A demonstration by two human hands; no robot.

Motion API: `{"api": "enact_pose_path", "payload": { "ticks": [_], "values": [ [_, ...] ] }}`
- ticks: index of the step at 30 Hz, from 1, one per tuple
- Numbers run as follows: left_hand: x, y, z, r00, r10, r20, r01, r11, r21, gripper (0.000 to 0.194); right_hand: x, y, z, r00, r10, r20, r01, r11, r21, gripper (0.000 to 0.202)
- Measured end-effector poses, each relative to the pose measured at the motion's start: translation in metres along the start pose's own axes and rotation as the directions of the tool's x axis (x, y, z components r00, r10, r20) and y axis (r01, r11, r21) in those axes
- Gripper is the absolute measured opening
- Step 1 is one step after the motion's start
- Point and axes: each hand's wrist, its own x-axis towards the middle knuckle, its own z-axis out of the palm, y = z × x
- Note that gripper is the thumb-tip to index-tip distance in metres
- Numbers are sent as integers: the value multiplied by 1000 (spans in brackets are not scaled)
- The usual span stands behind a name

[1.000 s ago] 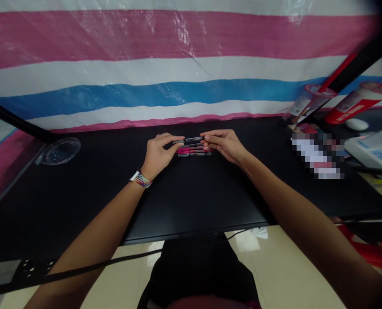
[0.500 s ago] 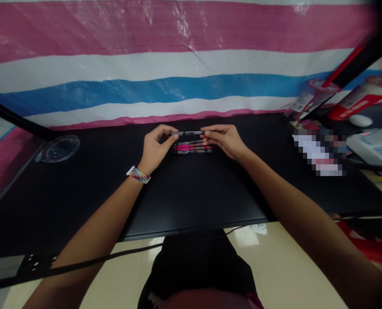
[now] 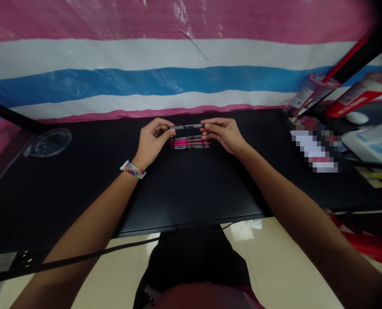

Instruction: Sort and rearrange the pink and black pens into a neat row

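Note:
A dark, partly clear pen [image 3: 187, 127] is held level between my two hands. The fingers of my left hand [image 3: 154, 137] pinch its left end; a patterned band circles that wrist. At its right end, my right hand [image 3: 224, 134] grips it between thumb and fingers. Just below this pen, several pens with pink and grey parts [image 3: 191, 143] lie side by side on the black table [image 3: 191, 184]. My right fingertips are close to the right ends of these pens; whether they touch cannot be made out.
A clear plastic lid [image 3: 51, 142] lies at the left. On the right stand a clear cup with a red lid [image 3: 311, 96] and a red and white container [image 3: 358, 96], near a white mouse [image 3: 357, 117]. A striped sheet [image 3: 165, 81] hangs behind the table.
The whole view has shifted a little, with the table and pens now slightly higher in it. Both hands keep their hold on the pen; its left end shows slightly more.

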Motion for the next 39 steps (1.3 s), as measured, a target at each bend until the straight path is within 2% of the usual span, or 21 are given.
{"api": "enact_pose_path", "payload": {
  "ticks": [3, 8, 13, 15, 19, 24, 27, 30, 32, 35, 38, 39],
  "values": [
    [1, -2, 0, 1000, -19, -11, 19, 999, 26, 33, 0, 1, 0, 1000, -7, 5, 7, 1000, 7, 36],
    [3, -5, -3, 997, 19, -77, -16, 999, 40, 29, 2, 2, -1, 1000, -27, 12, 26, 999, 33, 36],
    [5, -7, -7, 989, -22, -144, 34, 996, 78, 53, 4, 3, -1, 996, -86, 3, 86, 996, 36, 41],
    [6, -10, -7, 985, -18, -170, 25, 999, 38, 45, 5, 4, -2, 994, -104, -14, 104, 994, 20, 40],
    [8, -17, -6, 982, -24, -189, 7, 996, -90, 14, 9, 6, -8, 984, -162, -71, 161, 987, -21, 31],
    [7, -20, -7, 983, -44, -178, 21, 991, -132, 17, 15, 7, -16, 953, -242, -184, 230, 969, -85, 23],
    [5, -16, -6, 988, -41, -150, 22, 992, -123, 18, 15, 6, -15, 945, -276, -177, 258, 959, -117, 21],
    [3, -12, -5, 996, -22, -87, 17, 998, -65, 21, 9, 6, -8, 967, -239, -87, 225, 964, -142, 24],
    [3, -11, -4, 999, -1, -50, 2, 1000, 9, 33, 4, 5, -3, 982, -187, -33, 180, 973, -147, 26],
    [2, -11, -4, 999, 42, -26, -40, 995, 88, 50, 1, 4, 0, 991, -135, -20, 132, 985, -114, 27],
    [2, -11, -3, 996, 85, -13, -84, 996, 28, 34, 1, 5, -1, 995, -95, -28, 94, 994, -50, 27],
    [2, -11, -3, 996, 87, -8, -87, 996, -6, 34, 2, 5, -1, 996, -83, -29, 82, 996, -31, 26]
  ]
}}
